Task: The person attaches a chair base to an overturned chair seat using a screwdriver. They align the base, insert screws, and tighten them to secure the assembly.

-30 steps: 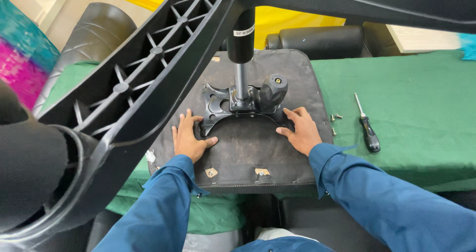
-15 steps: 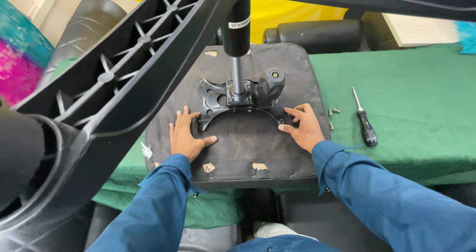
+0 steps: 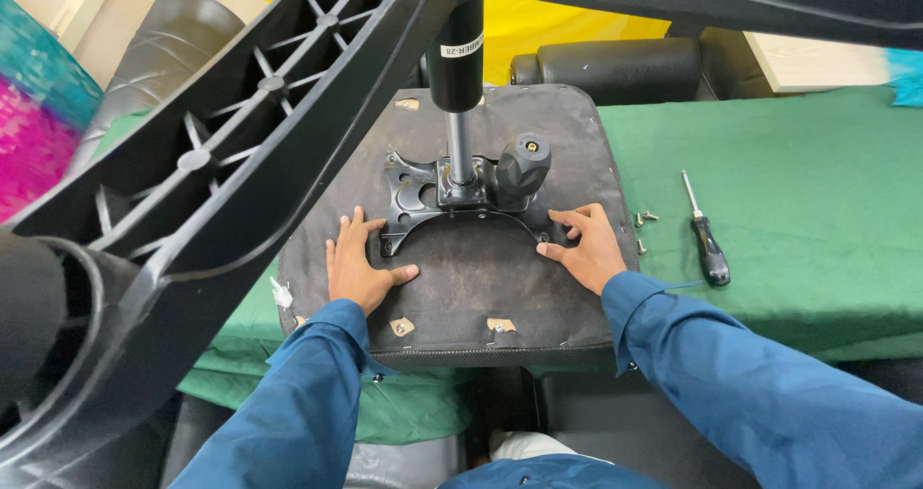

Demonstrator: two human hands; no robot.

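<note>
An upturned office-chair seat (image 3: 461,277) with a dark fabric underside lies on a green-covered table. A black metal mechanism plate (image 3: 457,205) sits on it, with a gas-lift cylinder (image 3: 457,85) standing upright and a round black knob (image 3: 524,157) beside it. My left hand (image 3: 356,268) rests flat on the seat, fingertips at the plate's left corner. My right hand (image 3: 586,249) lies flat at the plate's right corner, fingers touching it. Both hands hold nothing.
The black star base (image 3: 221,172) of the chair looms across the left and top of the view. A black-handled screwdriver (image 3: 707,239) and small screws (image 3: 644,220) lie on the green cloth (image 3: 798,191) to the right. Black armrest pads (image 3: 615,66) rest behind.
Both hands stay at the plate's corners; the view has shifted slightly and the right hand's fingers sit a little closer to the plate corner.
</note>
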